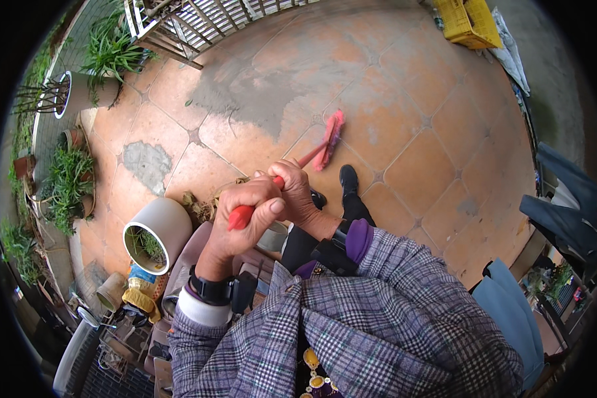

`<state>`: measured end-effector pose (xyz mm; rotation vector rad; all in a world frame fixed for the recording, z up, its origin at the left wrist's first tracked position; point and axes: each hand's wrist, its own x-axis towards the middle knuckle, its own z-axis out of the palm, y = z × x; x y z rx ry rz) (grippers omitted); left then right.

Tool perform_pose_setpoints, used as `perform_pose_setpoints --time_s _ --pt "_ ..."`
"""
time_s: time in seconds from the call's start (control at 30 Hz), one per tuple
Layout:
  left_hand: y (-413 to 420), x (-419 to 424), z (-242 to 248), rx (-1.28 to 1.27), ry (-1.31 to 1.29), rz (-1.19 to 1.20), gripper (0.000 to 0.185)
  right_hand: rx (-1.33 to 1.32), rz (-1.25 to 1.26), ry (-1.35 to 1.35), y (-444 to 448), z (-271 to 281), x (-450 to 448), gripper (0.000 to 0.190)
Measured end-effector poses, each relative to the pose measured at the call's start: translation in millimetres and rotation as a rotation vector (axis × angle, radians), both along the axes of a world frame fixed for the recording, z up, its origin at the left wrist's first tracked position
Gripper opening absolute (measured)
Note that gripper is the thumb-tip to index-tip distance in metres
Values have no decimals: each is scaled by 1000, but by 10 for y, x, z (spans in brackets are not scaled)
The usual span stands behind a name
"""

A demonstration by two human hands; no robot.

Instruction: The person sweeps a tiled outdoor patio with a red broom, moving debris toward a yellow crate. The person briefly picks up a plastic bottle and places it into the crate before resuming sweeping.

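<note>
A broom with a red handle and a pink bristle head (330, 141) slants away from me, its head on the orange tiled floor (408, 174). Around the top end of the handle, my left hand (246, 211) is closed, with the red tip showing past the fist. My right hand (298, 191) grips the same handle just below it. Beyond the bristles spreads a rough grey patch (258, 99) on the tiles. The broom head lies close to the toe of my dark shoe (348, 179).
To the left are a white planter (161, 231), dry leaves (199, 205) and potted plants (69, 184). A slatted rack (194, 30) stands at the far left, a yellow crate (467, 22) at the far right. A blue chair back (510, 313) is close on my right.
</note>
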<state>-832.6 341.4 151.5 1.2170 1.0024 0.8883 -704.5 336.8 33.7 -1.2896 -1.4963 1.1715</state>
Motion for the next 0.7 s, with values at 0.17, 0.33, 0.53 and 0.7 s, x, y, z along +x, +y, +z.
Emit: perform_pose_setpoints --time_s 0.17,0.33,0.53,0.7 --pt "148 142 -575 -275 22 138 28 -39 78 -78 150 -552 134 32" --pt "236 75 -326 -99 114 158 22 17 182 37 461 -413 1 31" --pt "81 84 72 239 119 52 25 0 191 41 304 53 -9 28" --pt "25 162 -198 -212 -9 196 26 -204 233 -171 191 -120 155 28"
